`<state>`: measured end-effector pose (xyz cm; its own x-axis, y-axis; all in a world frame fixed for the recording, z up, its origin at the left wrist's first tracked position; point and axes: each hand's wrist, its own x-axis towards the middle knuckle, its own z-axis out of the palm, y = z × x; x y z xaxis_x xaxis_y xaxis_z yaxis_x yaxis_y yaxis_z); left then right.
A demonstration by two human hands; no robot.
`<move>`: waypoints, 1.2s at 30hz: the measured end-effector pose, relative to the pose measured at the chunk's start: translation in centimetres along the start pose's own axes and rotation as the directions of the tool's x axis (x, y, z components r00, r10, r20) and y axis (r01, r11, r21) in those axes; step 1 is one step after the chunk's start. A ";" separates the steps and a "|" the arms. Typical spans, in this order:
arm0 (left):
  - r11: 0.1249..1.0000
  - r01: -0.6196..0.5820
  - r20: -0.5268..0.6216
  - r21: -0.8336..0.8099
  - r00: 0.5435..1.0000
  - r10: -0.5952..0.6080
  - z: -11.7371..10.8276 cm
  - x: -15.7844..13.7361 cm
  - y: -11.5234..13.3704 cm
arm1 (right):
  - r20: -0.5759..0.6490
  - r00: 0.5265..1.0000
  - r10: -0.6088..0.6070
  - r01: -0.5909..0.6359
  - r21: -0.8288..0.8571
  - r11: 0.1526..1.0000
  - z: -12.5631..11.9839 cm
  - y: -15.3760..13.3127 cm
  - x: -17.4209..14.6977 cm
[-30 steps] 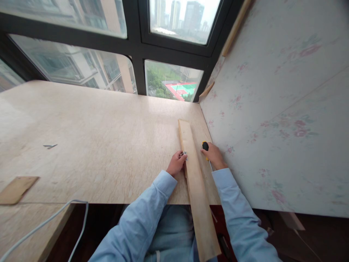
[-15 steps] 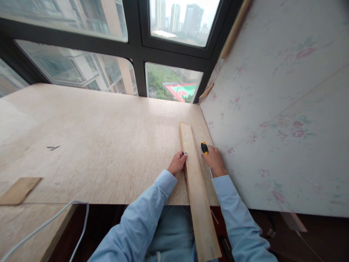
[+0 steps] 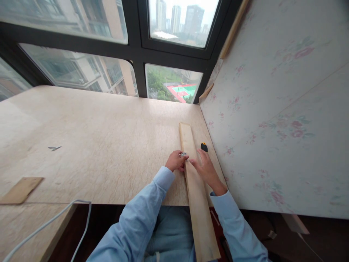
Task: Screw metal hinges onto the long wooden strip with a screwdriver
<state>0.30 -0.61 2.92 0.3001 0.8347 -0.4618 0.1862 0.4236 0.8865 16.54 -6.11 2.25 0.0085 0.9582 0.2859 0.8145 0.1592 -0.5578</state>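
Note:
A long pale wooden board [image 3: 200, 203] lies lengthwise on the stone sill, its near end sticking out over the edge above my lap. At the board's left side, my left hand [image 3: 175, 161] is closed on a small silver metal fitting [image 3: 183, 154]; its exact kind is too small to make out. My right hand [image 3: 206, 168] reaches over the board from the right, thumb and fingers apart, with the fingertips close to the fitting. Just beyond that hand lies a screwdriver [image 3: 204, 147], of which only the black and yellow handle shows.
Dark-framed windows [image 3: 136, 54] rise behind the sill [image 3: 109, 145]. A flower-patterned wall [image 3: 272, 127] stands close on the right. Thin grey metal pieces [image 3: 55, 148] and a flat brown wooden piece [image 3: 21, 190] lie at left. A white cable [image 3: 49, 222] loops over the front edge.
My right hand has let go of the screwdriver, leaving it on the sill, and has moved left over the board toward the fitting. My left hand stays at the board's edge.

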 end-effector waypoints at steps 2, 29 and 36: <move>0.999 0.006 -0.021 0.043 1.000 -0.005 -0.1 0.1 0.2 | 0.043 0.999 -0.009 0.008 0.028 1.000 0.7 -0.4 -0.6; 0.979 -0.201 -0.112 0.015 0.973 0.202 -0.4 -2.4 -2.2 | 0.072 0.997 -0.006 0.012 -0.079 0.997 2.6 -2.0 -1.2; 0.984 -0.131 -0.049 -0.119 0.991 0.126 -0.7 -2.8 -2.3 | 0.209 0.966 -0.155 0.168 -0.044 0.985 1.9 -1.6 2.0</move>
<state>-1.63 -3.69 2.22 0.2751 0.8977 -0.3441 0.0327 0.3490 0.9366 14.14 -4.05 2.24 -0.2391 0.9502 0.2000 0.8292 0.3070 -0.4671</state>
